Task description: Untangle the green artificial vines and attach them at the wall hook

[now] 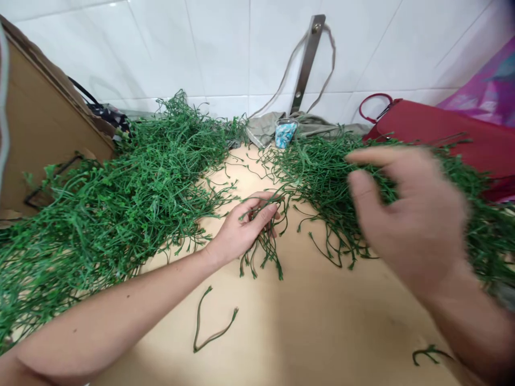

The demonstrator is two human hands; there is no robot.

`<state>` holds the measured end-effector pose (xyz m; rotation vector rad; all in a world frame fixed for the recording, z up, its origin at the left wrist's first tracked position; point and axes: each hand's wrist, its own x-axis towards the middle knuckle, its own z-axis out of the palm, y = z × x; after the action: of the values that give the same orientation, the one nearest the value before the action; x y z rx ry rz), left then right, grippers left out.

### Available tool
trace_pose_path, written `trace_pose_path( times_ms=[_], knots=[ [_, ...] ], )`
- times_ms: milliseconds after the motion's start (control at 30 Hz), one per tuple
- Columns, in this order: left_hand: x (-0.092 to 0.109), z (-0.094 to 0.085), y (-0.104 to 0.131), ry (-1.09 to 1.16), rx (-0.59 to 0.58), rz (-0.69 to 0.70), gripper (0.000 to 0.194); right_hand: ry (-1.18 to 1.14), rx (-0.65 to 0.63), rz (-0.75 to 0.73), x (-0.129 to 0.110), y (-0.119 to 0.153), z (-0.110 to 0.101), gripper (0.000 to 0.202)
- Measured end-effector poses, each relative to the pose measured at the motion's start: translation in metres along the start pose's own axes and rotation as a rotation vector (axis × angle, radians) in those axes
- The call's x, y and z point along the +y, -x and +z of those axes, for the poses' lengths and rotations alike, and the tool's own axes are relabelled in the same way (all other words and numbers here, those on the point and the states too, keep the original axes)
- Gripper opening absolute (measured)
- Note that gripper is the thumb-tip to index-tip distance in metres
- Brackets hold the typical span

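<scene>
Several thin green artificial plant stems (267, 249) hang from my left hand (253, 222), whose thumb and fingers are closed round them just above the table. My right hand (406, 214) is raised over the right-hand pile of green stems (325, 187), blurred by motion. Its thumb and forefinger are apart, and nothing shows between them; the other fingers are partly hidden. A larger heap of green plastic stems (137, 203) spreads to the left of my left hand. One bent stem (211, 340) lies alone on the table in front of me.
A cardboard box (48, 112) stands at the left. Along the tiled wall are a blue patterned cup (285, 134), a grey cloth (322, 126) and a leaning metal bar (309, 64). A red bag (442, 128) lies at the right. Another stem piece (430, 351) is near the front right.
</scene>
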<state>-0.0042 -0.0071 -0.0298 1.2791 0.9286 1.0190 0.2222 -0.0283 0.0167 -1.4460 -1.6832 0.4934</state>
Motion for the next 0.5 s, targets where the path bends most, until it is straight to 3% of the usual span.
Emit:
trace_pose_path(
  times_ms=[33,167,300,500],
  knots=[
    [-0.002,0.000,0.000,-0.014,-0.005,0.019,0.023,0.046,0.072,-0.014,-0.008,0.002,0.014,0.020],
    [-0.006,-0.002,0.000,-0.206,-0.079,0.176,0.022,-0.224,-0.159,0.133,-0.019,0.007,0.053,0.023],
    [-0.006,-0.003,0.001,-0.339,-0.102,0.224,0.021,-0.372,-0.201,0.226,-0.007,0.009,0.055,0.021],
    [-0.004,-0.005,0.001,-0.359,-0.049,0.139,0.022,-0.633,-0.264,0.402,0.002,0.006,0.054,0.027]
  ],
)
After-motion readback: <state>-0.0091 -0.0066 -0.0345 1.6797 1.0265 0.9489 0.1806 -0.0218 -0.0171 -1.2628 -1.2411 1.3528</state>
